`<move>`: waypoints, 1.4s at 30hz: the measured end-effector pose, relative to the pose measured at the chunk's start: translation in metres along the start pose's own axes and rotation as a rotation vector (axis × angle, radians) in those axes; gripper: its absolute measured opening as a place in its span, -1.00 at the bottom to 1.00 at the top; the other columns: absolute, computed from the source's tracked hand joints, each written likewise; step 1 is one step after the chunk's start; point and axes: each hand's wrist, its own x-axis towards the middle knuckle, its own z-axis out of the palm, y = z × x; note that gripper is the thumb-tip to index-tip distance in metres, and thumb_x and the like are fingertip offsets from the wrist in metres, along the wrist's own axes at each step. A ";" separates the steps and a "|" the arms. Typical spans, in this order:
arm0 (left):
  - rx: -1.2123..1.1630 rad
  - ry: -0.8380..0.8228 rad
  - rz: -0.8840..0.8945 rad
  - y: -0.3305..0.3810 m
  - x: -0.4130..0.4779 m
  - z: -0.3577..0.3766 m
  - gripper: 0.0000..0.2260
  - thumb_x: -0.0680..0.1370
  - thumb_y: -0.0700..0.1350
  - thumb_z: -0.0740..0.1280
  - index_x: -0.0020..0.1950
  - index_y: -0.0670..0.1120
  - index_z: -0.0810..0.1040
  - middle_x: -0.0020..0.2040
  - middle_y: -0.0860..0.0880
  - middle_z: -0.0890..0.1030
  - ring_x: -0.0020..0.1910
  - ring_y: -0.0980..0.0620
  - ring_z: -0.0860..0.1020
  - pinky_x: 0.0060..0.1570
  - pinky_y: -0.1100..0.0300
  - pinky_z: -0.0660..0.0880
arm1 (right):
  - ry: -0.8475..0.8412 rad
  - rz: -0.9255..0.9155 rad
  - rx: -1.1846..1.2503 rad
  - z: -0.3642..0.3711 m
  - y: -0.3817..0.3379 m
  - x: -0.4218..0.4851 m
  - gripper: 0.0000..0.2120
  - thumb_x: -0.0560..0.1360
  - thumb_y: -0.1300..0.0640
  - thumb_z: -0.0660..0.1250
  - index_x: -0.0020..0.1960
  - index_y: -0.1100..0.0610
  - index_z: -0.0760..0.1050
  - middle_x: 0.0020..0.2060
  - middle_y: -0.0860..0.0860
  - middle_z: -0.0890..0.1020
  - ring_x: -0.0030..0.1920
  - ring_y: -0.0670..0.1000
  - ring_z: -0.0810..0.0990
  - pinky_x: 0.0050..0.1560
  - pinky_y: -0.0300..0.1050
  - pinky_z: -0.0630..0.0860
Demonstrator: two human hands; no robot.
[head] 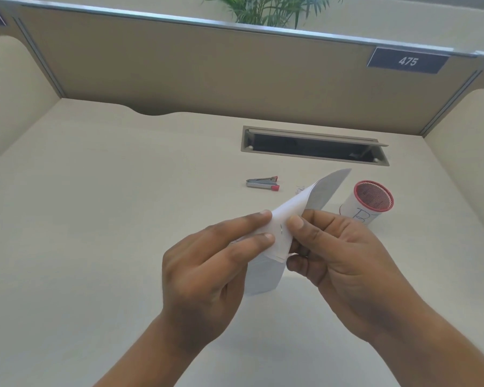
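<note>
A small bundle of white paper sheets (266, 275) is held above the desk in both hands. My left hand (215, 263) pinches its corner from the left, two fingertips lying on top. My right hand (344, 261) pinches the same corner from the right, thumb on top. A metal staple (281, 228) shows in the paper between the fingertips. The upper sheets (316, 191) curl up and away toward the back right.
A silver staple remover with red tips (262, 183) lies on the beige desk (109, 219) behind the hands. A red mesh cup wrapped in a lettered paper label (370, 201) stands at the right. Loose staples (300, 188) lie near it. A cable hatch (313, 146) is open at the back.
</note>
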 end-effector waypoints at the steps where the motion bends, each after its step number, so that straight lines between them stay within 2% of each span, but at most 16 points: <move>1: -0.003 -0.001 -0.002 0.000 0.000 0.000 -0.78 0.59 -0.35 0.29 0.07 -0.09 0.64 0.16 -0.04 0.67 0.05 0.03 0.70 -0.19 0.09 0.61 | -0.002 -0.001 0.003 0.000 0.000 0.000 -0.74 0.37 0.01 0.38 -0.09 0.15 0.70 -0.24 0.03 0.70 -0.28 -0.07 0.60 -0.32 -0.29 0.49; 18: -0.041 0.020 -0.061 0.004 0.001 -0.002 -0.81 0.64 -0.29 0.26 0.03 -0.09 0.65 0.12 -0.02 0.68 0.05 0.03 0.70 -0.16 0.08 0.61 | -0.014 0.001 0.014 0.004 0.001 -0.004 -0.75 0.39 0.02 0.36 -0.08 0.15 0.70 -0.23 0.05 0.70 -0.28 -0.07 0.59 -0.33 -0.30 0.49; 23: -0.052 0.041 -0.085 0.005 0.002 -0.001 -0.80 0.56 -0.36 0.32 0.03 -0.10 0.63 0.09 0.00 0.69 0.06 0.03 0.70 -0.12 0.06 0.63 | -0.014 -0.010 -0.003 0.003 0.002 -0.004 -0.76 0.40 0.01 0.36 -0.08 0.13 0.70 -0.23 0.03 0.70 -0.27 -0.09 0.59 -0.32 -0.29 0.48; 27: -0.097 0.007 -0.115 0.003 0.006 -0.001 -0.82 0.52 -0.32 0.41 0.06 -0.11 0.63 0.09 0.01 0.69 0.07 0.04 0.70 -0.06 0.09 0.64 | -0.016 -0.008 -0.018 0.003 0.002 -0.003 -0.81 0.42 0.03 0.38 -0.10 0.11 0.70 -0.21 0.03 0.70 -0.25 -0.07 0.59 -0.27 -0.24 0.48; 29: -0.123 -0.022 -0.122 0.002 0.010 -0.004 -0.87 0.55 -0.28 0.40 0.06 -0.13 0.66 0.09 0.04 0.68 0.05 0.05 0.70 -0.06 0.12 0.63 | -0.011 -0.004 -0.021 0.002 0.001 -0.003 -0.85 0.45 0.06 0.40 -0.10 0.11 0.70 -0.20 0.04 0.70 -0.24 -0.05 0.59 -0.26 -0.22 0.49; 31: -0.127 -0.053 -0.130 0.003 0.014 -0.006 -0.88 0.57 -0.26 0.37 0.03 -0.17 0.71 0.03 0.06 0.69 0.00 0.08 0.70 -0.10 0.18 0.62 | 0.002 0.003 -0.028 0.000 -0.001 -0.003 -0.79 0.43 0.02 0.37 -0.11 0.12 0.69 -0.20 0.04 0.69 -0.25 -0.05 0.59 -0.27 -0.25 0.51; 33: -0.159 -0.067 -0.249 0.007 0.019 -0.008 -0.87 0.56 -0.22 0.38 0.00 -0.07 0.72 -0.05 0.17 0.71 -0.09 0.18 0.68 -0.13 0.31 0.57 | 0.021 -0.005 -0.037 0.000 -0.002 -0.003 -0.79 0.42 -0.02 0.41 -0.11 0.12 0.69 -0.19 0.03 0.70 -0.25 -0.05 0.59 -0.28 -0.26 0.52; 35: -0.234 -0.066 -0.506 0.012 0.024 -0.009 -0.85 0.55 -0.12 0.41 -0.05 0.14 0.71 -0.17 0.27 0.71 -0.20 0.21 0.66 -0.21 0.41 0.51 | 0.044 -0.028 -0.044 -0.001 -0.002 -0.003 -0.77 0.38 -0.05 0.47 -0.13 0.11 0.69 -0.16 0.05 0.71 -0.25 -0.04 0.59 -0.29 -0.27 0.52; 38: -0.433 -0.070 -0.830 0.012 0.030 -0.010 -0.91 0.52 0.02 0.42 -0.06 0.08 0.72 -0.19 0.09 0.74 -0.25 0.06 0.68 -0.29 0.21 0.59 | 0.064 -0.028 -0.053 -0.001 -0.002 -0.003 -0.74 0.28 -0.08 0.44 -0.18 0.09 0.69 -0.18 0.06 0.71 -0.26 -0.04 0.58 -0.30 -0.28 0.51; 42: -0.641 -0.089 -1.006 0.009 0.033 -0.010 -0.86 0.51 0.02 0.42 -0.06 0.03 0.75 -0.14 -0.03 0.76 -0.22 -0.07 0.73 -0.26 0.09 0.63 | 0.067 0.000 -0.067 -0.001 -0.003 0.000 -0.75 0.24 -0.04 0.44 -0.21 0.11 0.69 -0.20 0.08 0.72 -0.29 -0.05 0.58 -0.31 -0.27 0.52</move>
